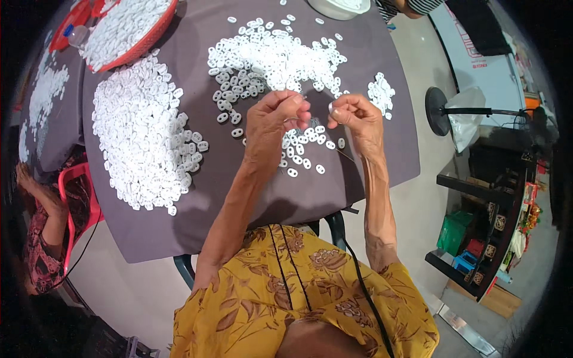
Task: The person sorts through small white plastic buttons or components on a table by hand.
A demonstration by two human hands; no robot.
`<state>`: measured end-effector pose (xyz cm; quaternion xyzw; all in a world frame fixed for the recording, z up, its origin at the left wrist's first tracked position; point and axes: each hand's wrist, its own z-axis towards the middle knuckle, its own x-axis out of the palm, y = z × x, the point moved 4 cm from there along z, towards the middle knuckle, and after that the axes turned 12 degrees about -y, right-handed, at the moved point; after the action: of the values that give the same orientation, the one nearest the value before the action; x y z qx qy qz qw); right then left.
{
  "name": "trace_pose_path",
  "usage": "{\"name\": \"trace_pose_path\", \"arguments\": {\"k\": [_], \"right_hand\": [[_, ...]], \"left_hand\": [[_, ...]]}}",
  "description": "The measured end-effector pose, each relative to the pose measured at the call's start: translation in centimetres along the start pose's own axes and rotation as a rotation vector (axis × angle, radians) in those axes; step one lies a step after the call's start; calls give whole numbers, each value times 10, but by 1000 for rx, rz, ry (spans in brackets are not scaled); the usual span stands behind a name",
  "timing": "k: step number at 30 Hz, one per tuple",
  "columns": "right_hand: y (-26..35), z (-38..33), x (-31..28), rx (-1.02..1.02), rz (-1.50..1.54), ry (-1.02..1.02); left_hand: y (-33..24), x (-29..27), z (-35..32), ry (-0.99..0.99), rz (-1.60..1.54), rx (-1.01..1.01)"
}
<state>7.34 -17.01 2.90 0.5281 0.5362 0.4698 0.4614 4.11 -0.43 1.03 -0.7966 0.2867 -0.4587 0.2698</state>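
Above the near part of the table, my left hand (pixel 271 122) is closed in a pinch on a thin strand (pixel 290 119), too fine to tell whether it is wire or cord. To its right, a small gap away, my right hand (pixel 361 122) pinches a white two-holed piece (pixel 330 107) between thumb and fingertip. Below and between the hands lie several loose white oval two-holed pieces (pixel 306 163). Just beyond them spreads a big heap of the same pieces (pixel 292 59). My fingers partly hide what they hold.
A wide pile of white pieces (pixel 134 134) covers the table's left side. A red basket (pixel 164 30) of them stands far left, a white bowl (pixel 337 9) at the far edge, a small cluster (pixel 380 94) at right. Other people sit left and far right. A fan (pixel 437 111) stands right.
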Motion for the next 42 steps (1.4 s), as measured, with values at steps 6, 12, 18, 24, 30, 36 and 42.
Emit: {"name": "trace_pose_path", "arguments": {"k": [6, 12, 18, 24, 30, 36, 42], "right_hand": [[13, -3, 20, 49, 126, 78], [16, -6, 24, 43, 44, 68], [2, 1, 17, 165, 262, 54], [2, 6, 22, 218, 435, 98], [14, 2, 25, 176, 341, 74], [27, -4, 28, 11, 68, -70], [24, -1, 32, -63, 38, -153]], "left_hand": [[-4, 13, -7, 73, -21, -32], [-3, 9, -5, 77, -68, 27], [-1, 13, -7, 71, -44, -17], [0, 12, -9, 62, 62, 38], [-3, 14, -9, 78, 26, 34], [-3, 11, -8, 59, 5, 59], [-1, 18, -12, 73, -120, 2]]}}
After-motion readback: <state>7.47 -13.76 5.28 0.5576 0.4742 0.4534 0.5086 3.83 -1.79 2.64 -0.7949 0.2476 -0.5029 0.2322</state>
